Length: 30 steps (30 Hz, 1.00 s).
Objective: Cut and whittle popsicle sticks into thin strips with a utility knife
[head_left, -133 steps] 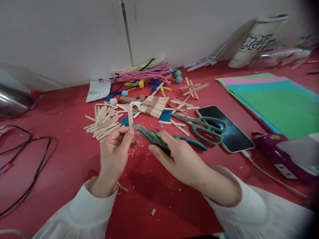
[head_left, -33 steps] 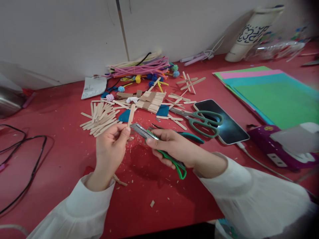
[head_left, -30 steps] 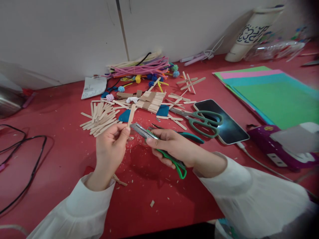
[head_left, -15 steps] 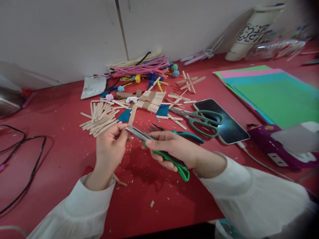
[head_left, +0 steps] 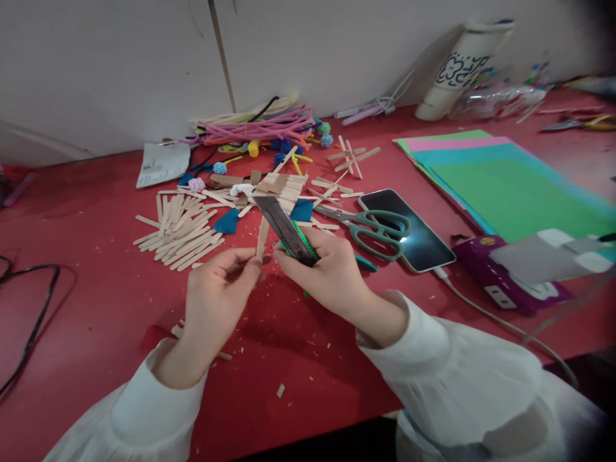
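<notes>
My left hand (head_left: 221,301) is closed, thumb and fingertips pinching the lower end of a wooden craft stick (head_left: 262,235). The stick points up and away from me above the table. In my right hand (head_left: 332,273) is a green-handled utility knife (head_left: 287,231), its broad grey blade part raised and slanting up to the left. The blade tip looks apart from the held stick. My right thumb and fingertips are close to my left fingertips. Behind both hands lies a flat panel of joined craft sticks (head_left: 289,192), partly covered by the knife.
Loose craft sticks (head_left: 180,234) lie to the left. Green-handled scissors (head_left: 378,234) rest against a phone (head_left: 423,247). Farther back are pipe cleaners (head_left: 255,127), coloured sheets (head_left: 510,173) and a tumbler (head_left: 459,70). A purple power strip (head_left: 505,276) sits right. Wood chips (head_left: 280,390) dot the red tabletop.
The knife has swung from the stick near my left fingertips to a raised position, blade pointing up. My left hand still pinches the stick. The whole view has shifted slightly.
</notes>
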Each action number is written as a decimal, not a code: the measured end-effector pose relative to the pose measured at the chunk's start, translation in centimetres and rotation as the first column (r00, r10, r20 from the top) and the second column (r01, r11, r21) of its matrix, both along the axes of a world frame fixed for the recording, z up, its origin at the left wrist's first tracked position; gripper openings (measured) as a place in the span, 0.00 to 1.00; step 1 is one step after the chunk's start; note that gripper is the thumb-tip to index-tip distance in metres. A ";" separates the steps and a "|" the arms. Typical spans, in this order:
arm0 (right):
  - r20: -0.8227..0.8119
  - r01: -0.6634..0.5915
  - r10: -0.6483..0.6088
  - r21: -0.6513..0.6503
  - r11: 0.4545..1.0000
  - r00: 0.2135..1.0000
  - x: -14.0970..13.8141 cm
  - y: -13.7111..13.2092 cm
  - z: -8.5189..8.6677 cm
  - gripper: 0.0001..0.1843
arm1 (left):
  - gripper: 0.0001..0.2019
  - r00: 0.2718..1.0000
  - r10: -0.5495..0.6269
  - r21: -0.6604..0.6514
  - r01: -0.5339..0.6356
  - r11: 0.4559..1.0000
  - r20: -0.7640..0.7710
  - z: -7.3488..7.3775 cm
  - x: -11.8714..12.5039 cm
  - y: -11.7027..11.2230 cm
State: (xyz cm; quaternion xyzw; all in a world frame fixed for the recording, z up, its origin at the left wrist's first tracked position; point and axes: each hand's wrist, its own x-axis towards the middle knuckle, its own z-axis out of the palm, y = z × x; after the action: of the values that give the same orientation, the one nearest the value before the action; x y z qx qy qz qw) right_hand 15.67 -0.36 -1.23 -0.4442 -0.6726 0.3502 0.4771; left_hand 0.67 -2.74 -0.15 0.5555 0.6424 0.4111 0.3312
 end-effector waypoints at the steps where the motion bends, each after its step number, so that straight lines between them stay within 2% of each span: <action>1: 0.015 -0.009 0.009 0.025 1.000 1.000 0.0 0.0 0.0 0.03 | 0.09 0.999 -0.005 0.015 0.006 1.000 -0.032 0.1 0.1 -0.1; 9: 0.183 0.022 -0.019 -0.014 1.000 0.983 0.0 0.1 -0.4 0.08 | 0.12 0.982 -0.069 0.114 0.090 0.989 -0.176 -0.2 0.1 -0.6; 20: 0.320 0.029 -0.057 0.092 0.995 0.946 0.0 0.3 -0.2 0.12 | 0.11 0.915 -0.118 0.144 0.186 0.972 -0.385 0.5 0.5 -0.9; 24: 0.314 0.005 -0.033 0.091 0.996 0.949 0.0 0.3 -0.1 0.11 | 0.10 0.916 -0.143 0.138 0.207 0.969 -0.374 0.6 0.5 -0.9; 30: 0.266 -0.014 0.003 0.039 0.999 0.964 0.1 0.3 0.3 0.09 | 0.10 0.957 -0.155 0.056 0.173 0.983 -0.247 0.3 0.4 -0.8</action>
State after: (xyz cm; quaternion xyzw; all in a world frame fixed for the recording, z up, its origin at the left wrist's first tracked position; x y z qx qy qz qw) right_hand 15.75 -0.03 -0.96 -0.4745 -0.7395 0.2757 0.3900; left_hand 1.12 -3.50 0.14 0.6650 0.6135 0.3358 0.2620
